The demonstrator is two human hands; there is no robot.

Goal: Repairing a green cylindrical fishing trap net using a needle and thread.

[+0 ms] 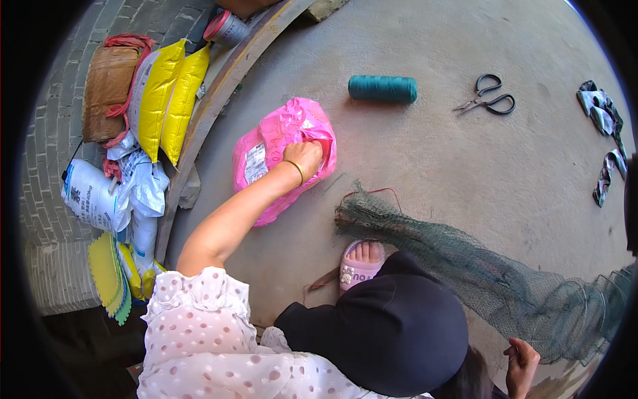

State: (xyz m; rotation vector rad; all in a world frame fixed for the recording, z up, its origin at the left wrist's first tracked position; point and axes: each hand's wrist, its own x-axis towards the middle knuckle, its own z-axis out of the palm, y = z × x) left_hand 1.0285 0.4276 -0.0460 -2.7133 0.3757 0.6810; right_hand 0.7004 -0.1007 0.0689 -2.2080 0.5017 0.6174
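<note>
Along the left side there is a wall of grey bricks [56, 120]. Near it stands a brown bundle [106, 93], which is tied with red cloth [129, 41], and just beside it are two yellow packages [163, 96]. Lower, one can see a white sack [93, 196] with dark printing and some scalloped sheets [106, 266] in yellow, blue and green. A wooden plank [234, 70] separates these goods from the concrete floor [452, 40]. A round container [231, 32] with a red lid is near the plank's upper part. At the far right lies a crumpled patterned cloth [598, 106], in black and pale colours.
</note>
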